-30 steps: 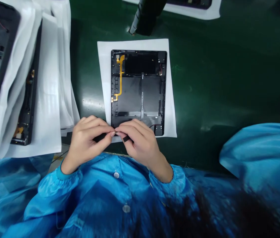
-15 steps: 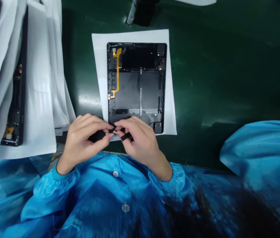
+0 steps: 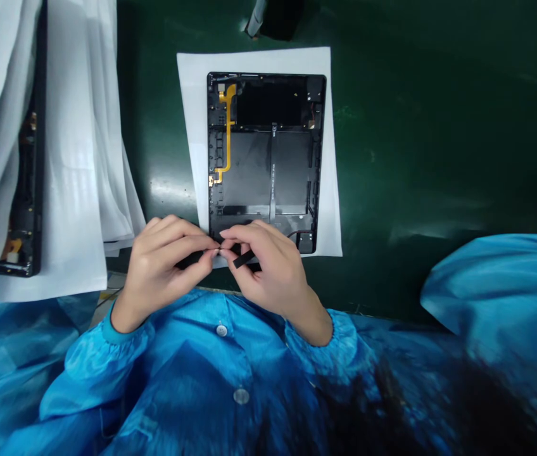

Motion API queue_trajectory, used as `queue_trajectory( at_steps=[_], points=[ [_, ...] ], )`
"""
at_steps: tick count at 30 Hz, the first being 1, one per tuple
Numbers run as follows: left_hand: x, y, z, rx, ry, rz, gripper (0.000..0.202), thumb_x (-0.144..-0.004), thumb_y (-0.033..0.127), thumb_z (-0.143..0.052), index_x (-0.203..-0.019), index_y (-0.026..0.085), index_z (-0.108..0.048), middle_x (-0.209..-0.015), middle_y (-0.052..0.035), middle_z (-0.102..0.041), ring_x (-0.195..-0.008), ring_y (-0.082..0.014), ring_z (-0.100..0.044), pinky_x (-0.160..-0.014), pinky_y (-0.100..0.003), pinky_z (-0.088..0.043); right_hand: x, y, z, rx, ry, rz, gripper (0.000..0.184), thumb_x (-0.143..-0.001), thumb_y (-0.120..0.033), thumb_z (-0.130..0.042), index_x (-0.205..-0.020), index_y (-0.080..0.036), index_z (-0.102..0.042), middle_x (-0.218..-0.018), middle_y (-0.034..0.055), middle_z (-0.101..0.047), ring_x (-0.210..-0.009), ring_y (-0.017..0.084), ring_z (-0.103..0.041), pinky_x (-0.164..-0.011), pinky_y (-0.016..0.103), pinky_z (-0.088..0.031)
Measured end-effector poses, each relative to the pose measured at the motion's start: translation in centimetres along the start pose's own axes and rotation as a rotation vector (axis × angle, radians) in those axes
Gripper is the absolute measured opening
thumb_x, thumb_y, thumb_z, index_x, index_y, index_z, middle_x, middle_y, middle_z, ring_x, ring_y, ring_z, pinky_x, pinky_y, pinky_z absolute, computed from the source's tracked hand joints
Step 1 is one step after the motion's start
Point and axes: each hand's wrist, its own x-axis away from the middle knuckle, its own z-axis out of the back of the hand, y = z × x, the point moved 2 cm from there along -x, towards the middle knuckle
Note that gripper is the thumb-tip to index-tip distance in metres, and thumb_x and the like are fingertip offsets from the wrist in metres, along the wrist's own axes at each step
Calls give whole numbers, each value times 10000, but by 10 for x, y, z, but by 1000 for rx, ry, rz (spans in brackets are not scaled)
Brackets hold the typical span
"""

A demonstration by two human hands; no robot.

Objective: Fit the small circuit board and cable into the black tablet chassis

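Your left hand (image 3: 164, 269) and your right hand (image 3: 268, 269) come together at the lower edge of the tablet housing (image 3: 266, 145); both are curled in a close pinch, fingertips almost meeting; between them you have hold of a short black strip (image 3: 244, 258), its free end slanting down and out past your right fingers; how much of it each hand grips is hidden by your fingers. The housing lies open side up and squarely upright on a white sheet (image 3: 192, 158), well inside its edges; your hands overlap its bottom edge and the sheet's. An orange flex cable (image 3: 227, 130) runs down the housing's left side; the sheet rests on a green mat (image 3: 392, 126). To your left, a pile of white sheets (image 3: 78, 158) lies beside the mat's edge, with a second dark housing (image 3: 28, 196) among them; a black object (image 3: 275, 19) sits above the sheet, near its top edge.
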Motion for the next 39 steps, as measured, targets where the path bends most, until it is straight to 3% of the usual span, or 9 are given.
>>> queue_trajectory(
  at_steps=[17,31,39],
  points=[
    [0,-2,0,-38,-27,-47,26,-956,226,-688,-931,231,-680,-870,41,-723,-770,-145,-628,-677,-327,-385,0,-1,0,-49,15,-22,350,-836,-12,-585,-1114,-224,-602,-857,-10,-713,-789,155,-638,-703,299,-535],
    [-1,-2,2,-3,-75,-17,30,-967,240,-670,-939,241,-682,-875,39,-724,-775,-153,-620,-688,-344,-391,-1,-1,1,-38,-6,-43,270,-899,-76,-588,-1127,-222,-592,-885,-8,-722,-816,142,-650,-724,302,-533],
    [-1,-4,1,-6,-84,-42,43,-955,258,-692,-920,236,-696,-874,39,-728,-776,-166,-613,-683,-359,-384,1,0,1,-44,-6,-55,321,-859,-30,-618,-1115,-222,-593,-878,-23,-718,-838,145,-670,-752,301,-544]
  ],
)
